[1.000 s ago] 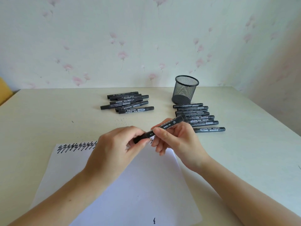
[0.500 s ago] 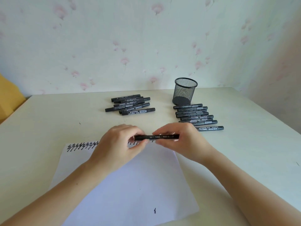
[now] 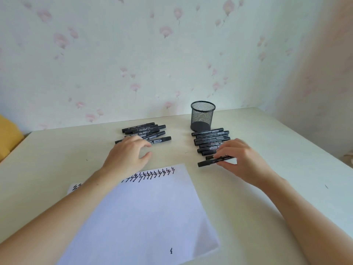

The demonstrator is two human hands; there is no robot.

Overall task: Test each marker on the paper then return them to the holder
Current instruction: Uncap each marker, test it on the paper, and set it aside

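A white sheet of paper (image 3: 145, 213) lies in front of me, a row of black zigzag marks along its top edge. My right hand (image 3: 240, 159) pinches a capped black marker (image 3: 207, 163) and holds it level at the near end of the right-hand row of markers (image 3: 210, 138). My left hand (image 3: 128, 155) hovers with its fingers spread over the near edge of the left pile of markers (image 3: 147, 131) and grips nothing. The black mesh holder (image 3: 202, 116) stands upright behind the right row; no marker shows inside it.
The cream table (image 3: 277, 169) meets a flowered wall at the back and right. Something yellow (image 3: 7, 138) shows at the left edge. A single black mark (image 3: 171, 250) sits near the paper's bottom edge.
Both hands held one marker over the paper. My left hand has let go and moved forward to the left pile. My right hand has carried the marker right to the right-hand row.
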